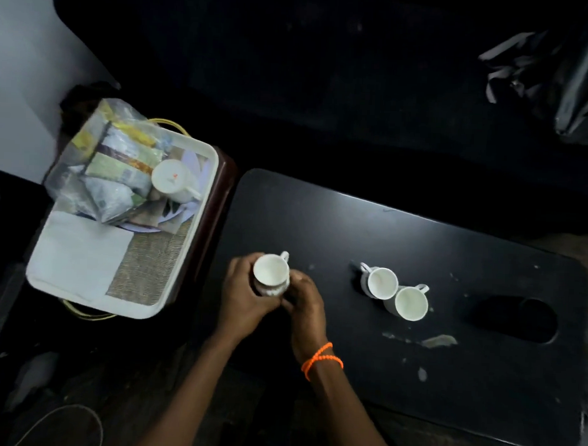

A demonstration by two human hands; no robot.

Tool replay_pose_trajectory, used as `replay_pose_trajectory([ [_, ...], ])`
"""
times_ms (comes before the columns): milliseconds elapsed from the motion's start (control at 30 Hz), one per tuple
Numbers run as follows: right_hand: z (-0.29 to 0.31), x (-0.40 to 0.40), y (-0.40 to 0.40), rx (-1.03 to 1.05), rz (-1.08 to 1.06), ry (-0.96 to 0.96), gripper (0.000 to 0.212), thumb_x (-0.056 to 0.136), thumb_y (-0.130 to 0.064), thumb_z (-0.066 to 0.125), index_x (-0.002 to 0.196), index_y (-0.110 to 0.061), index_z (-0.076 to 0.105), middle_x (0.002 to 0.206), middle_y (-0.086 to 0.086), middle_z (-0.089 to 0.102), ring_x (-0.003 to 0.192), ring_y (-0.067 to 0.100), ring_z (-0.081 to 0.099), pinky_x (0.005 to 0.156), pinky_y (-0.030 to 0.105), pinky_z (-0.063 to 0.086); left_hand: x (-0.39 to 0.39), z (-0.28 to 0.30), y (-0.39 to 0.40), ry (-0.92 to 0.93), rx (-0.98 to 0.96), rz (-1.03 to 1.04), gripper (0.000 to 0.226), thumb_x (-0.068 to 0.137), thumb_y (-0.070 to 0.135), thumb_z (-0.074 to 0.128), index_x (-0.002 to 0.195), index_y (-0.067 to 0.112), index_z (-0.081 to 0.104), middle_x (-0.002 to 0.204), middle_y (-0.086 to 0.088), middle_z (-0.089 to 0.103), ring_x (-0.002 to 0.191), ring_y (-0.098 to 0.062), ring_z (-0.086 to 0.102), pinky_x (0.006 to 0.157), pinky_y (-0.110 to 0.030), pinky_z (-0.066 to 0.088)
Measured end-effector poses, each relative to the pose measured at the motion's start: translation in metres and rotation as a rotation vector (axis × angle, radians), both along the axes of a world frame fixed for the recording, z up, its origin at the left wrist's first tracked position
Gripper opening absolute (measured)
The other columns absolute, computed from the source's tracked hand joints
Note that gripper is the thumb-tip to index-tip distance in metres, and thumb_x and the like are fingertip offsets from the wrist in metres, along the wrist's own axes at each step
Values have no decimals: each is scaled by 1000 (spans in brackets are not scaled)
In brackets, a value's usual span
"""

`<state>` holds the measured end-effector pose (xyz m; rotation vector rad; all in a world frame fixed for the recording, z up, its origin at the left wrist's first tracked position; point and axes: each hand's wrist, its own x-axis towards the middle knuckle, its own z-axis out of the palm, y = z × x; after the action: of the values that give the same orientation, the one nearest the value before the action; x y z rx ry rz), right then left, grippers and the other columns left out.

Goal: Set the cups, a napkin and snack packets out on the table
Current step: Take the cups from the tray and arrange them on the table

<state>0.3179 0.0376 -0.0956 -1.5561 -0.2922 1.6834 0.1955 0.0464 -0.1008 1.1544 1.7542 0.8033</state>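
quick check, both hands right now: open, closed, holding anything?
Left hand: closed around the side of a white cup above the black table.
Right hand: closed on the same cup from the other side.

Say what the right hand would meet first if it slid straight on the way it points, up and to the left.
Probably the white cup that the right hand already grips with the left hand; beyond that, likely the tray, though depth is unclear.

No words, brands or numbers can be read: the printing on the snack packets (pixel 115 156) in the tray (pixel 188 239) off the bench's (pixel 419 234) left edge is blurred.
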Motion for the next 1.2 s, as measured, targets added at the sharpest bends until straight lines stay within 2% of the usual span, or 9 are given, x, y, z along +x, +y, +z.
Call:
replay_pose_trajectory([
  [100, -12, 41, -24, -87, -70, -62, 34, 83, -34, 59, 110, -22, 77, 121, 7, 77, 124, 32, 66, 98, 42, 50, 49, -20, -10, 17, -23, -141, 62, 62, 17, 96, 114, 25, 64, 113, 6, 56, 98, 2, 61, 84, -4, 42],
  [267, -25, 86, -33, -138, -117, -127, 51, 69, -43, 60, 115, -30, 77, 116, 3, 78, 106, 19, 71, 90, 38, 50, 112, -41, -13, 83, -40, -250, 55, 71, 17, 90, 118, 19, 60, 120, 2, 53, 107, -20, 63, 87, -35, 53],
  [433, -39, 102, -31, -156, -219, -151, 51, 71, -42, 59, 116, -28, 76, 118, 4, 78, 112, 24, 71, 92, 42, 53, 134, -56, -12, 139, 37, -293, 50, 75, 11, 84, 118, 15, 58, 120, -2, 50, 102, -24, 63, 85, -43, 55],
  [733, -24, 91, -43, -357, -447, -253, 46, 76, -36, 64, 120, -23, 69, 123, 7, 72, 115, 20, 66, 103, 45, 52, 129, -58, -7, 192, 9, -471, 91, 66, 10, 88, 146, 19, 47, 140, 1, 38, 129, -23, 52, 108, -40, 49],
  [800, -28, 86, -52, -485, -400, -328, 33, 88, -24, 64, 119, -14, 67, 113, 12, 73, 108, 29, 67, 102, 50, 53, 116, -56, -5, 196, -44, -480, 103, 63, 15, 89, 153, 24, 41, 145, 7, 33, 136, -16, 43, 115, -32, 43],
  [900, -28, 66, -61, -576, -255, -309, 12, 92, -16, 60, 95, -5, 63, 70, 7, 62, 65, 24, 59, 63, 37, 49, 83, -49, -3, 228, -74, -467, 108, 61, 23, 90, 155, 29, 38, 149, 9, 30, 140, -9, 36, 117, -24, 34],
  [967, -24, 45, -58, -569, -119, -205, 8, 93, -13, 57, 87, -11, 59, 64, 2, 54, 54, 17, 52, 53, 29, 41, 55, -42, 0, 261, -60, -454, 102, 63, 21, 88, 154, 27, 41, 150, 6, 32, 141, -10, 37, 118, -25, 36],
  [1100, -12, -11, -35, -404, 211, -174, 13, 92, -14, 59, 81, -19, 63, 66, 3, 60, 59, 20, 60, 56, 29, 46, -12, -23, 16, 364, 32, -294, 72, 73, 3, 77, 141, 14, 58, 139, -6, 52, 129, -22, 55, 111, -35, 49],
  [1200, -3, -53, -4, -237, 401, -275, 9, 90, -17, 64, 82, -21, 65, 74, 5, 66, 70, 23, 63, 73, 44, 56, -62, -5, 33, 341, 69, -39, 45, 80, -7, 70, 119, 16, 73, 109, -2, 72, 89, -15, 70, 79, -33, 62],
])
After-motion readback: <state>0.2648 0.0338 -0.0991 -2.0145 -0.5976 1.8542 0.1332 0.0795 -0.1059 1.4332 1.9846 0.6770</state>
